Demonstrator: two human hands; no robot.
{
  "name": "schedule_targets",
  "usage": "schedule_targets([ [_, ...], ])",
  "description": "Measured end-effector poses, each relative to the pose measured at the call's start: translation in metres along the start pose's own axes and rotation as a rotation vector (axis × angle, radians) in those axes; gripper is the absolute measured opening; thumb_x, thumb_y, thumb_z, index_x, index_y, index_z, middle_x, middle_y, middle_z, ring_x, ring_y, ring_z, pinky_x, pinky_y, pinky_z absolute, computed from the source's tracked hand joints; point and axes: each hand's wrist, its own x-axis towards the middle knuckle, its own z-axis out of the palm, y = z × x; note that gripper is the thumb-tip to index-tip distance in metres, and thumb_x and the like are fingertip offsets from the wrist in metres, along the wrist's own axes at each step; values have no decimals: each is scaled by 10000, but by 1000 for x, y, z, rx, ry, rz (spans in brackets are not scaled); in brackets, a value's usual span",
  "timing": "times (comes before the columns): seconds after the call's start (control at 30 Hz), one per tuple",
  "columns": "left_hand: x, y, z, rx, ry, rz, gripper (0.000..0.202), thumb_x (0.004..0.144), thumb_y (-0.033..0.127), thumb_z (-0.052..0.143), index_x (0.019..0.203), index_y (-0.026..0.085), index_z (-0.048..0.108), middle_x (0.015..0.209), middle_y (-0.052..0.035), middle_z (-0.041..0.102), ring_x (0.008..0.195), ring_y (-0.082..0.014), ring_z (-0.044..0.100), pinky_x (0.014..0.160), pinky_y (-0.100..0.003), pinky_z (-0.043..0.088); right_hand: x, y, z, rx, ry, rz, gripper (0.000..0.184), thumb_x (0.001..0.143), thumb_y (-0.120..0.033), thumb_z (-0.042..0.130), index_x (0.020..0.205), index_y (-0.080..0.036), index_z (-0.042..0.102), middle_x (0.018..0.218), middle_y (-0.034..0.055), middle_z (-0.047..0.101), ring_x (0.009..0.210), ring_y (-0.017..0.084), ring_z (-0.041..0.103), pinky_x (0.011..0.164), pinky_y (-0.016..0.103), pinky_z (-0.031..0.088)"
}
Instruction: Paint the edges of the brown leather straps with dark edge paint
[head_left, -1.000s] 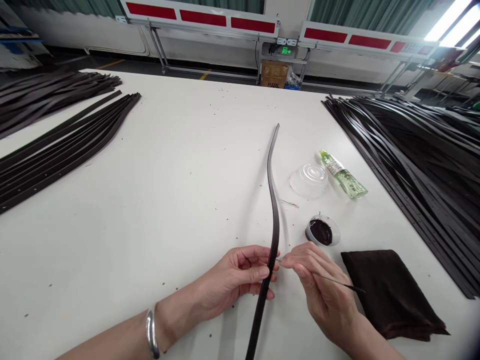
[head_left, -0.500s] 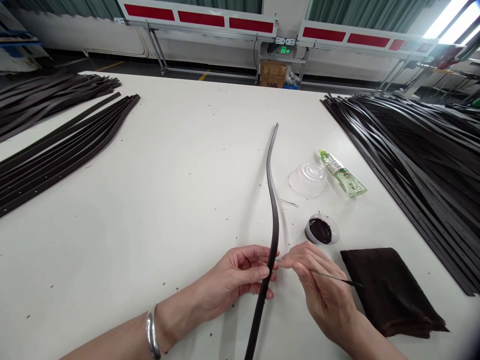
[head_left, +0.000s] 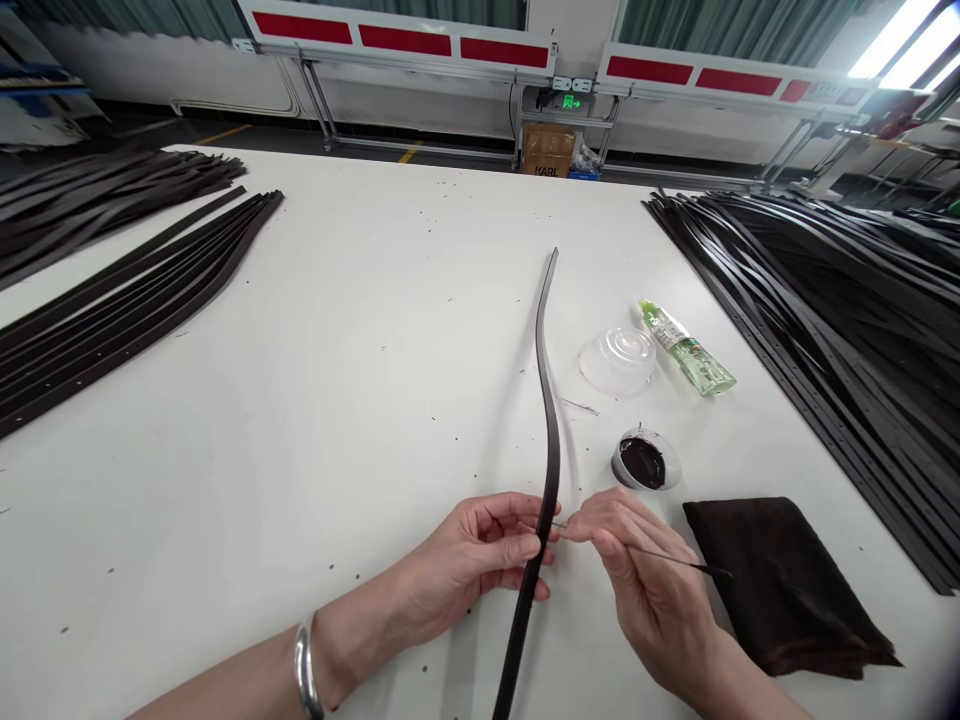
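A long dark leather strap (head_left: pixel 546 400) stands on its edge across the white table (head_left: pixel 360 380), curving away from me. My left hand (head_left: pixel 480 555) pinches the strap near its close end, thumb and fingers closed on it. My right hand (head_left: pixel 637 580) is closed on a thin metal stick (head_left: pixel 667 558), whose tip touches the strap's edge just beside my left thumb. A small round tub of dark paste (head_left: pixel 645 462) sits open just beyond my right hand.
A clear plastic lid (head_left: pixel 619 358) and a green bottle (head_left: pixel 686 348) lie past the tub. A dark folded cloth (head_left: pixel 784 585) lies at the right. Piles of dark straps cover the table's right side (head_left: pixel 825 300) and left side (head_left: pixel 120 280).
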Motion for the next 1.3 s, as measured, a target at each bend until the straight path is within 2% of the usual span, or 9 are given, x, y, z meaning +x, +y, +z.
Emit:
schedule_targets([
  [0.17, -1, -2, -2, -22, 9, -2, 226, 877, 199, 661, 1101, 192, 693, 957, -53, 598, 855, -141, 540, 781, -315, 541, -6, 0, -2, 81, 31, 118, 291, 992, -68, 364, 1023, -184, 628, 882, 27, 693, 840, 148, 637, 769, 297, 508],
  [0.33, -2, -3, -2, -77, -6, -25, 232, 877, 205, 665, 1106, 180, 687, 1010, -58, 596, 886, -138, 560, 812, -314, 533, -9, 5, 1, 153, 346, 447, 304, 1041, -248, 362, 1031, -215, 664, 1010, 38, 694, 856, 160, 690, 803, 311, 565],
  [0.43, -3, -3, -1, -95, -23, -23, 259, 877, 210, 664, 1134, 184, 683, 982, -57, 607, 873, -139, 571, 810, -315, 533, 1, 10, 4, 272, 269, 665, 208, 991, -364, 510, 1032, -209, 643, 1058, 52, 687, 926, 197, 688, 816, 324, 577],
  [0.57, -6, -2, 1, -74, -16, -19, 262, 861, 219, 682, 1122, 194, 697, 978, -57, 622, 867, -147, 586, 798, -315, 542, 17, 14, 6, 492, 164, 777, 247, 880, -423, 676, 905, -183, 624, 858, 37, 693, 809, 202, 689, 737, 317, 585],
  [0.73, -12, -3, -1, -72, -4, -75, 251, 840, 239, 711, 1080, 165, 716, 984, -80, 668, 843, -153, 628, 814, -326, 547, 32, 19, 3, 478, 283, 729, 280, 821, -420, 741, 875, -167, 632, 857, 48, 691, 812, 209, 683, 757, 343, 586],
  [0.87, -14, -5, -3, -101, 32, -92, 242, 796, 219, 756, 1022, 136, 732, 918, -79, 680, 825, -158, 633, 837, -350, 547, 33, 21, -4, 430, 266, 666, 252, 863, -396, 704, 968, -174, 645, 938, 61, 696, 886, 221, 686, 837, 385, 581],
  [1.07, -14, -6, 0, -147, 87, -87, 283, 817, 243, 740, 1086, 164, 706, 848, -50, 655, 765, -146, 622, 757, -328, 564, 13, 26, -45, 243, 333, 560, 350, 985, -419, 511, 1257, -215, 596, 1189, 93, 646, 1017, 247, 660, 872, 451, 567],
  [1.17, -15, -5, 3, -154, 145, -126, 277, 822, 281, 735, 1082, 190, 706, 815, -38, 660, 722, -138, 617, 732, -312, 562, 7, 35, -69, -35, 293, 566, 318, 1007, -416, 461, 1090, -205, 684, 990, 67, 692, 831, 200, 655, 731, 360, 552],
  [1.3, -14, -3, -1, -115, 154, -160, 278, 825, 245, 729, 1099, 202, 716, 888, -51, 676, 766, -144, 610, 787, -321, 560, 8, 49, -79, -383, 175, 370, 391, 1047, -339, 351, 819, -197, 636, 735, 22, 616, 727, 167, 578, 684, 316, 478],
])
